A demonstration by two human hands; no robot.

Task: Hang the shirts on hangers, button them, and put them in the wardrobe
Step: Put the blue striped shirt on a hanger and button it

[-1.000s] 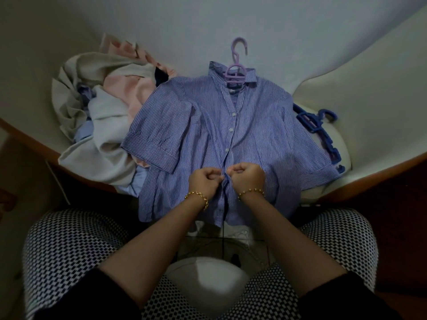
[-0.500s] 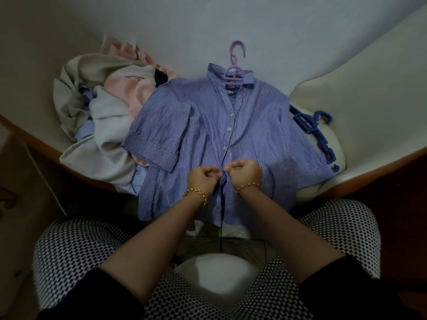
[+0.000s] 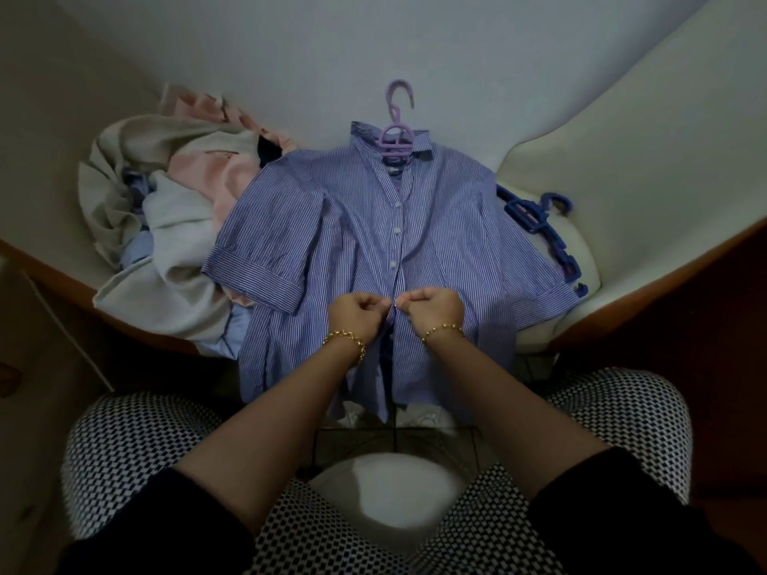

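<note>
The blue-and-white striped short-sleeved cotton shirt (image 3: 448,242) lies front up on a pale surface (image 3: 643,180). A lilac plastic hanger (image 3: 397,139) is already in its collar, which I'd say keeps the placket straight for buttoning. The left hand (image 3: 359,311) and right hand (image 3: 433,307) meet at the placket, fingers curled, each pinching one front edge. Beyond the fingers a row of white buttons looks fastened; nearer than them the fronts hang apart. The button between the fingertips is hidden, so I cannot tell if it is through. Left of the fingers sits a heap of pale crumpled garments (image 3: 174,226). To their right lie dark blue plastic hangers (image 3: 539,226), partly under the sleeve.
</note>
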